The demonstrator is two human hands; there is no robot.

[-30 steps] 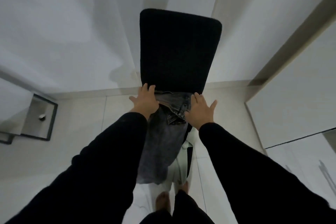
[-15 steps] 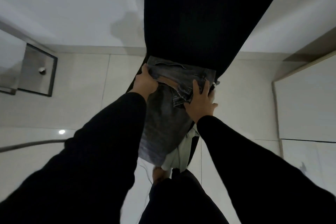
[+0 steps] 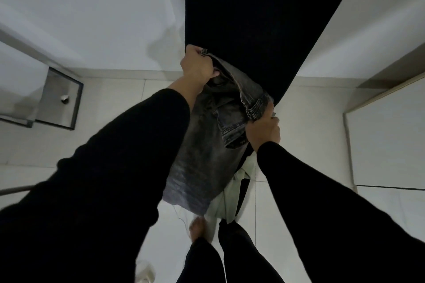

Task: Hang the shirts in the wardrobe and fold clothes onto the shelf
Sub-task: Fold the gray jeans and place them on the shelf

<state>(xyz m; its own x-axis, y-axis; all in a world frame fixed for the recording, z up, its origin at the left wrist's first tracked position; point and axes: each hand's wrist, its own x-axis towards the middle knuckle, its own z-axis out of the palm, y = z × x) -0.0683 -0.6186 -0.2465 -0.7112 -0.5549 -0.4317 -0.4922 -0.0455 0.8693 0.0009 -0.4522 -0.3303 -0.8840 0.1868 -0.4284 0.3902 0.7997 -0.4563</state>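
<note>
Tiled floor point(image 3: 299, 140), two hands, left point(image 3: 198, 65), right point(image 3: 264, 131), gripping one jeans point(image 3: 207, 145)

Dim light falls on plain white walls point(image 3: 92, 7) and a pale glossy tiled floor point(image 3: 310, 122). A black-framed metal side stand point(image 3: 62, 101) sits far left; white flat-fronted cabinet panels point(image 3: 388, 140) stand right.

Home bedroom: tiled floor point(image 3: 299, 126), white wardrobe panels point(image 3: 388, 145), draped clothes point(image 3: 202, 163).

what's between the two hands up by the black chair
In the head view, the waistband of the grey jeans spans between the left hand and the right hand, each gripping one end, in front of the black chair.
</note>
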